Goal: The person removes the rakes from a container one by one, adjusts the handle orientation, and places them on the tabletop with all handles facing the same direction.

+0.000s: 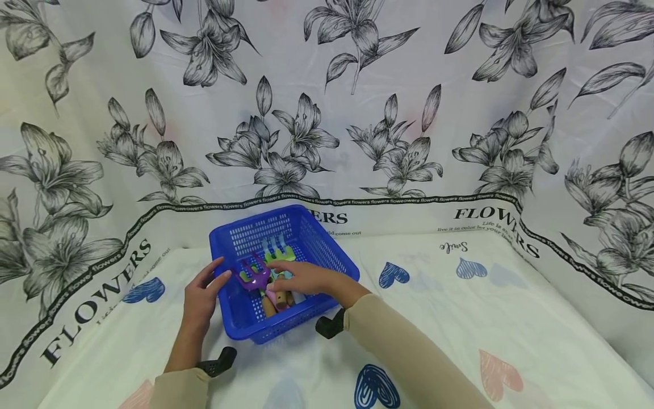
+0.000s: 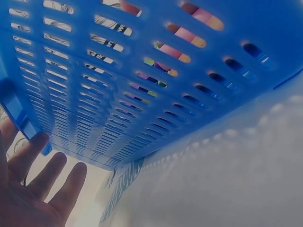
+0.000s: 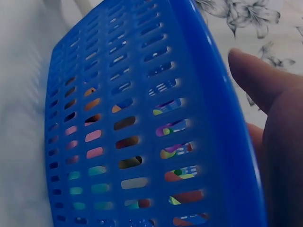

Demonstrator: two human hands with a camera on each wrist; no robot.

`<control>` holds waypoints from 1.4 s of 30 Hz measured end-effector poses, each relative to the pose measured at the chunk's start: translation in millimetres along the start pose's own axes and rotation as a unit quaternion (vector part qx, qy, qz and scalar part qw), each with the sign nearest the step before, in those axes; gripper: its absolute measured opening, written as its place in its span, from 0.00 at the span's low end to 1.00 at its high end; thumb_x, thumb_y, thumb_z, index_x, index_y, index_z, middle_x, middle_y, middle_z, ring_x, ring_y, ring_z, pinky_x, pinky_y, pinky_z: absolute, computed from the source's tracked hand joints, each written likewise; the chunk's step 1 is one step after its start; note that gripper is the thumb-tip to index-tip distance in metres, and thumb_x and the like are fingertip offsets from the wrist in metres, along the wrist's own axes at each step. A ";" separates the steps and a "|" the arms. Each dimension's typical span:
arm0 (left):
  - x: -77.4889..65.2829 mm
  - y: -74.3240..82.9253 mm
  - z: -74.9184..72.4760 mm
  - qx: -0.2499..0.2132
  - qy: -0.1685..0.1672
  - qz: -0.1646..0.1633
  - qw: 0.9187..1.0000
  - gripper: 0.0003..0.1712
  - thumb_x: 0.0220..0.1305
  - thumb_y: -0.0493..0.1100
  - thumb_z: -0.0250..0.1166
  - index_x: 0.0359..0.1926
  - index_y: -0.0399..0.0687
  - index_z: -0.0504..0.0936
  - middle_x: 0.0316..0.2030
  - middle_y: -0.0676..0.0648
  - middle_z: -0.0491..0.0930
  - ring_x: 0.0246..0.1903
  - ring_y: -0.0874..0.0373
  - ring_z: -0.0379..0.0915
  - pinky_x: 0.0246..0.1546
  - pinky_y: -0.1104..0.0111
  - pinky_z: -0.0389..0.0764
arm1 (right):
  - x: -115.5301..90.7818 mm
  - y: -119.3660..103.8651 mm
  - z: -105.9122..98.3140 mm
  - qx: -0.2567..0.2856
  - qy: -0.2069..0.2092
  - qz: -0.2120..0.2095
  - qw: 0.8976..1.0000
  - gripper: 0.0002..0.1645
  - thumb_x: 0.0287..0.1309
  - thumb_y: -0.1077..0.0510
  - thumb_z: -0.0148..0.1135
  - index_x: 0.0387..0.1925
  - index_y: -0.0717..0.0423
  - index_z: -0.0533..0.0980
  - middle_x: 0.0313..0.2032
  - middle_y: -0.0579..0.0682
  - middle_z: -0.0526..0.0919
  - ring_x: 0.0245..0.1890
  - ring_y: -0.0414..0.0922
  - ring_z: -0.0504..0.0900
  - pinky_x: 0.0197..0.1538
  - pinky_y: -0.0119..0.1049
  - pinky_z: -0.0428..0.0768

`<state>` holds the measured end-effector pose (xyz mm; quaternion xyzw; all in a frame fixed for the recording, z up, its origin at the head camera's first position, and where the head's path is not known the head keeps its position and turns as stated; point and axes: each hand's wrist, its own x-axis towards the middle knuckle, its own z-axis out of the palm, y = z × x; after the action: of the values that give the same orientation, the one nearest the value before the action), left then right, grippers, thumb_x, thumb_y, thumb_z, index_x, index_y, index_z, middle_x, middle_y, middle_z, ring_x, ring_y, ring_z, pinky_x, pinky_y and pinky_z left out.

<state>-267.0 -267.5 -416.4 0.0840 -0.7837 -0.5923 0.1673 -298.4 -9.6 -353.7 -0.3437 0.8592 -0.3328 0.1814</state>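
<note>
A blue slotted plastic basket (image 1: 240,328) sits at an angle on the white bed-like surface. Inside lie several toy garden tools, among them a purple hand fork (image 1: 258,279), a green fork (image 1: 284,254) and pieces with wooden handles (image 1: 280,300). My right hand (image 1: 301,276) reaches in over the front right rim, its thumb and fingers spread apart close over the tools beside the purple fork. My left hand (image 1: 200,292) is at the basket's left side, fingers extended, fingertips (image 2: 40,139) right at the rim. In the right wrist view, the basket wall (image 3: 142,61) hides part of the tools.
Behind the basket hangs a white curtain (image 1: 398,170) with flower drawings, curving round both sides. The white sheet (image 1: 434,318) under the basket carries printed hearts and stretches away to the right. A black wrist mount (image 1: 331,325) is on each forearm.
</note>
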 end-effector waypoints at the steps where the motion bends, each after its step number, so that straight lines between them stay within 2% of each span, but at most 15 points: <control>1: 0.1 -0.4 0.2 0.000 0.000 0.001 1.000 0.39 0.62 0.62 0.63 0.71 0.55 0.66 0.71 0.43 0.61 0.69 0.40 0.55 0.63 0.43 0.60 | 0.3 -0.1 0.1 0.000 -0.007 0.002 1.000 0.38 0.65 0.35 0.53 0.73 0.38 0.60 0.66 0.49 0.70 0.68 0.53 0.64 0.64 0.55 0.66; 5: 1.0 -1.7 1.1 0.003 0.001 0.004 1.000 0.39 0.62 0.62 0.63 0.71 0.56 0.66 0.71 0.43 0.61 0.69 0.40 0.55 0.63 0.43 0.61 | 1.1 -1.3 1.1 -0.011 -0.027 0.009 1.000 0.38 0.64 0.35 0.54 0.72 0.41 0.61 0.62 0.47 0.73 0.66 0.50 0.67 0.64 0.54 0.66; 8: 1.9 -2.7 0.8 0.004 0.001 0.003 1.000 0.40 0.61 0.64 0.63 0.71 0.57 0.66 0.71 0.44 0.61 0.69 0.40 0.56 0.62 0.43 0.61 | 3.6 -1.6 2.9 -0.042 -0.037 0.013 0.998 0.39 0.64 0.34 0.55 0.72 0.40 0.62 0.60 0.45 0.75 0.63 0.47 0.70 0.64 0.52 0.68; 12: 2.8 -4.0 -0.3 0.003 0.000 0.000 1.000 0.40 0.61 0.64 0.63 0.71 0.58 0.66 0.71 0.44 0.61 0.69 0.41 0.56 0.62 0.44 0.62 | 7.1 -1.8 6.2 -0.083 -0.062 0.024 0.994 0.40 0.62 0.32 0.55 0.72 0.38 0.60 0.63 0.44 0.73 0.65 0.46 0.68 0.65 0.53 0.66; 17: 3.8 -2.8 -0.6 -0.002 -0.005 0.011 1.000 0.36 0.64 0.59 0.63 0.71 0.57 0.67 0.70 0.42 0.62 0.68 0.41 0.56 0.63 0.44 0.61 | 8.4 -1.6 6.8 -0.089 -0.083 0.035 0.992 0.41 0.62 0.32 0.53 0.73 0.39 0.60 0.67 0.45 0.69 0.68 0.47 0.64 0.67 0.53 0.63; 20: 3.6 -2.0 -1.0 -0.003 -0.005 0.021 1.000 0.34 0.66 0.56 0.62 0.70 0.55 0.68 0.69 0.40 0.63 0.68 0.41 0.56 0.63 0.43 0.61 | 8.4 -1.4 6.3 -0.087 -0.075 0.030 0.993 0.40 0.62 0.33 0.54 0.71 0.42 0.63 0.64 0.46 0.71 0.65 0.46 0.67 0.66 0.50 0.65; 25: 3.4 -3.0 -1.5 -0.002 -0.005 0.023 1.000 0.34 0.67 0.55 0.62 0.70 0.54 0.67 0.69 0.39 0.63 0.68 0.41 0.55 0.64 0.43 0.60 | 7.9 0.9 4.6 -0.071 -0.034 0.014 0.997 0.36 0.62 0.37 0.59 0.68 0.45 0.67 0.58 0.48 0.78 0.59 0.44 0.74 0.61 0.45 0.72; 31: 4.3 -2.5 -1.8 -0.005 0.000 0.022 1.000 0.34 0.66 0.55 0.63 0.70 0.54 0.68 0.68 0.40 0.64 0.68 0.42 0.56 0.64 0.44 0.61 | 5.1 3.5 -0.2 -0.036 0.055 -0.014 0.998 0.29 0.61 0.47 0.66 0.62 0.49 0.74 0.51 0.48 0.81 0.50 0.41 0.77 0.51 0.37 0.77; 34: 4.2 -2.3 -2.4 -0.003 -0.001 0.025 1.000 0.34 0.66 0.56 0.63 0.70 0.54 0.68 0.68 0.40 0.64 0.68 0.41 0.56 0.64 0.44 0.61 | 2.8 4.5 -1.2 -0.015 0.102 -0.027 0.994 0.24 0.61 0.51 0.66 0.58 0.50 0.76 0.50 0.47 0.82 0.47 0.40 0.77 0.46 0.34 0.78; 39: 3.4 -2.0 -2.5 0.002 -0.005 0.028 1.000 0.35 0.66 0.57 0.62 0.70 0.53 0.68 0.68 0.39 0.64 0.68 0.40 0.56 0.63 0.44 0.61 | -1.5 6.3 -1.9 0.020 0.164 -0.039 0.985 0.16 0.62 0.56 0.64 0.52 0.51 0.80 0.47 0.48 0.83 0.44 0.42 0.79 0.44 0.33 0.79; 42: 3.4 -2.4 -2.1 0.003 -0.004 0.028 1.000 0.35 0.66 0.57 0.63 0.70 0.53 0.68 0.68 0.38 0.64 0.68 0.40 0.56 0.63 0.43 0.61 | -3.9 7.5 -2.2 0.056 0.190 -0.029 0.980 0.13 0.62 0.55 0.64 0.48 0.51 0.81 0.45 0.46 0.83 0.41 0.40 0.80 0.41 0.34 0.80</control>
<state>-269.6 -271.2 -417.6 0.0596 -0.7884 -0.5851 0.1804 -300.4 -1.8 -357.1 -0.2888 0.8476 -0.4445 0.0239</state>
